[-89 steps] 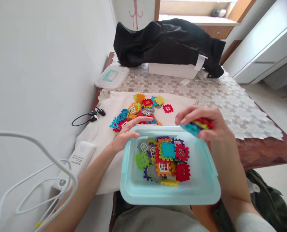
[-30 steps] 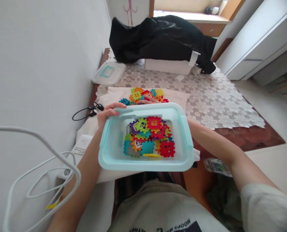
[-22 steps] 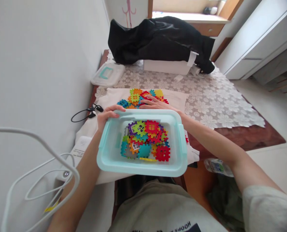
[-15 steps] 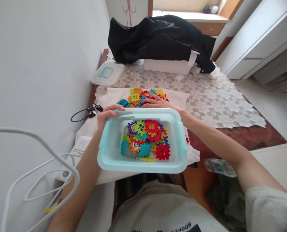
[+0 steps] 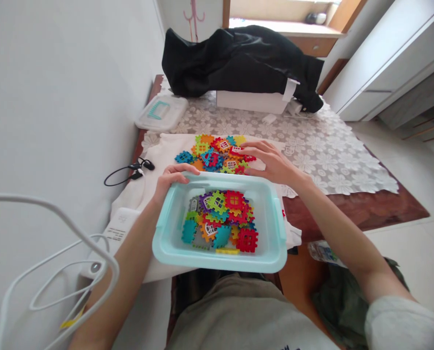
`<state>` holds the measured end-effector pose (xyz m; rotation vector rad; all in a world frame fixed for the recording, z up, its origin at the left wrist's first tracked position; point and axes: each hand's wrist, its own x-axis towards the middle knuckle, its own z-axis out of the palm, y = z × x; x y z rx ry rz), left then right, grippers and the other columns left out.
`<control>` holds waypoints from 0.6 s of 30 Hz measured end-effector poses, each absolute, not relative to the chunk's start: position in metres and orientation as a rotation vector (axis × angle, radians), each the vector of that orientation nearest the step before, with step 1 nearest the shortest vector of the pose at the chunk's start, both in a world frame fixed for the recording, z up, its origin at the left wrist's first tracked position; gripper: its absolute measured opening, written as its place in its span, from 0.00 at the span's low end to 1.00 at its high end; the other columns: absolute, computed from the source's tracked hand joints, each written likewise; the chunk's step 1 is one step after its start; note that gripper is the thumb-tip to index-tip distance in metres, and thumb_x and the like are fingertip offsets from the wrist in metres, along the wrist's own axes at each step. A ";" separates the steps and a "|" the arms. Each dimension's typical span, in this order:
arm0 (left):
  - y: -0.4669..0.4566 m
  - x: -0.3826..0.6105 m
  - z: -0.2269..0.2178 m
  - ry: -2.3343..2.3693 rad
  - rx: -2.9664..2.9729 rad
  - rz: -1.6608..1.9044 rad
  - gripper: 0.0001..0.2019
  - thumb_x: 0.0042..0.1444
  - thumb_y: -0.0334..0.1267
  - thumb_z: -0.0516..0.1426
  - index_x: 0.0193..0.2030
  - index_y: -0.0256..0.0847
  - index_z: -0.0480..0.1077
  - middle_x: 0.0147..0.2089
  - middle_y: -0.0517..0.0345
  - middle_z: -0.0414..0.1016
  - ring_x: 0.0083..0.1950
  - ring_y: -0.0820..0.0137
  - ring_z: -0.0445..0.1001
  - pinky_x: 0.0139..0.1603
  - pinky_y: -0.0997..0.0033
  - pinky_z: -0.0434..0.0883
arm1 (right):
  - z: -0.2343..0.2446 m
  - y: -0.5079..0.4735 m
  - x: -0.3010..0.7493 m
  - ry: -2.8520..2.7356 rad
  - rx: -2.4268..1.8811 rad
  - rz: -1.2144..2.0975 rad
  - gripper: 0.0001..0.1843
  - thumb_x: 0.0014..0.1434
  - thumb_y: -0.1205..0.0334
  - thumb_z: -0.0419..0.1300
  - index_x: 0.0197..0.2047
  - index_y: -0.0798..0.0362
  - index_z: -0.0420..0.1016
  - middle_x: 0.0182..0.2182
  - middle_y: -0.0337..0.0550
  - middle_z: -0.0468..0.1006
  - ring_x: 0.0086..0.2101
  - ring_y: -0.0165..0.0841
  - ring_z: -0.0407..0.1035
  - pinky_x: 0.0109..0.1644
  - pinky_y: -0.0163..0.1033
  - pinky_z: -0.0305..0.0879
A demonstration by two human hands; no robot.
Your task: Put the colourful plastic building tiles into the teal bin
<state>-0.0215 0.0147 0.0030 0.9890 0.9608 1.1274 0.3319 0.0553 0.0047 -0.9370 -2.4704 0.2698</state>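
A light turquoise plastic tub [image 5: 219, 264] holds a heap of colourful interlocking building tiles [image 5: 217, 221], some with window frames. My left hand [image 5: 171, 181] grips its far left corner, fingers over the rim and thumb side out of clear view. Just beyond the tub, more tiles [image 5: 213, 155] lie in a loose pile on a white cloth [image 5: 153, 199]. My right hand [image 5: 271, 160] is at the right side of that pile, fingers apart and curved. Its fingertips are by a red tile with a white window [image 5: 238, 151]; whether they touch it I cannot tell.
A clear lid with a turquoise handle [image 5: 160, 112] lies by the wall. Black earphones [image 5: 131, 167] and a white cable [image 5: 67, 223] are at the left. A black cover [image 5: 242, 61] drapes over a white box [image 5: 251, 100] at the back. A plastic bottle [image 5: 321, 250] is low on the right.
My right hand has shifted right and back from over the middle of the pile, uncovering tiles there. The tub sits slightly lower and farther right in view, with my left hand still on it.
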 end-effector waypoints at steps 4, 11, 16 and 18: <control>0.011 -0.014 0.010 1.014 1.004 1.139 0.12 0.35 0.35 0.62 0.28 0.37 0.86 0.31 0.53 0.85 0.28 0.68 0.75 0.25 0.74 0.71 | -0.002 0.021 0.359 -2.434 -1.259 0.244 0.29 0.72 0.54 0.66 0.73 0.45 0.74 0.69 0.56 0.76 0.67 0.56 0.73 0.72 0.65 0.73; 0.008 -0.006 0.011 1.046 0.976 1.230 0.09 0.36 0.37 0.63 0.26 0.39 0.84 0.32 0.54 0.85 0.30 0.67 0.77 0.30 0.72 0.75 | -0.025 0.005 0.363 -2.515 -1.256 0.464 0.30 0.71 0.61 0.62 0.74 0.43 0.74 0.74 0.53 0.73 0.68 0.54 0.75 0.70 0.62 0.77; 0.009 -0.007 0.009 1.065 0.994 1.238 0.09 0.37 0.38 0.63 0.27 0.39 0.83 0.32 0.53 0.85 0.30 0.67 0.77 0.29 0.71 0.73 | -0.022 0.038 0.354 -2.474 -1.215 0.641 0.20 0.69 0.57 0.63 0.62 0.47 0.84 0.60 0.52 0.84 0.57 0.51 0.81 0.63 0.58 0.79; 0.009 -0.007 0.009 1.062 1.009 1.270 0.08 0.38 0.38 0.63 0.26 0.39 0.82 0.32 0.53 0.85 0.30 0.66 0.77 0.30 0.71 0.74 | -0.022 0.055 0.352 -2.402 -1.157 0.722 0.17 0.67 0.54 0.64 0.54 0.49 0.86 0.53 0.51 0.87 0.51 0.49 0.82 0.59 0.54 0.79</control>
